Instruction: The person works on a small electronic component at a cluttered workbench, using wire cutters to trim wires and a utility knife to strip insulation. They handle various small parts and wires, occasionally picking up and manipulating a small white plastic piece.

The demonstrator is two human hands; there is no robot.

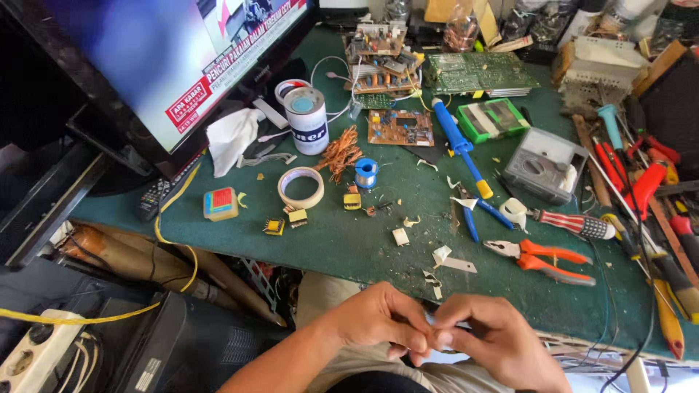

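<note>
Pale small piece [435,329] pinched between fingertips of left hand [378,320] and right hand [488,336], both closed on it, meeting below table [349,244] edge over lap. Piece mostly hidden; long axis unclear. Both hands equally near. At 12 o'clock: white scraps [439,256] on green table. At 1 o'clock: orange-handled pliers [542,258], striped screwdriver [575,223]. At 11 o'clock: tape roll [301,188], small yellow transformers [287,220].
</note>
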